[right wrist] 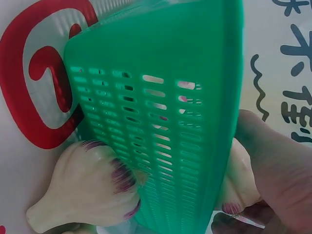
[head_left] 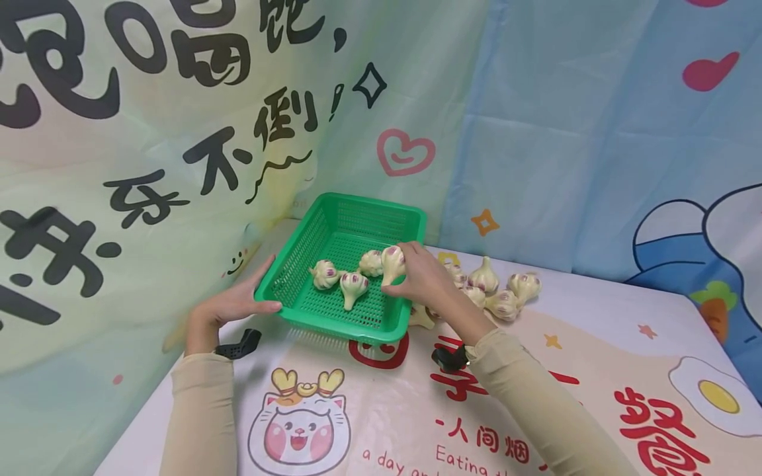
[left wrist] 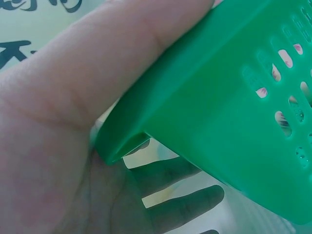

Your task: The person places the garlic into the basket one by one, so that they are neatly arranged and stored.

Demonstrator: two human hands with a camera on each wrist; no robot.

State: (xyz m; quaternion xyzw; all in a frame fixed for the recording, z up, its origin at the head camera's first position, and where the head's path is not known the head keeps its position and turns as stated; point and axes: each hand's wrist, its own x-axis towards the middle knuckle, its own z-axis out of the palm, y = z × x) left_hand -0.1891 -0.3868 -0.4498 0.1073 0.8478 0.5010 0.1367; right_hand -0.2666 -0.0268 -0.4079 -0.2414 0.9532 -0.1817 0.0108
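Observation:
A green plastic basket (head_left: 342,334) with slotted walls stands at the back of the table. My left hand (head_left: 237,305) grips its front left corner; the thumb (left wrist: 146,36) lies along the rim and the fingers (left wrist: 187,207) stretch out below it. My right hand (head_left: 424,274) reaches over the right rim and holds a garlic bulb (head_left: 392,263) between thumb and fingers, inside the basket's outline. On the basket floor lie three more garlic bulbs (head_left: 354,288). Part of the held bulb shows past the rim in the right wrist view.
Outside the basket's right wall lies a group of several garlic bulbs (head_left: 503,304); one bulb (right wrist: 85,187) is close against that wall. A printed cloth (head_left: 387,403) covers the table. Printed curtains (head_left: 536,152) hang behind and along the left side.

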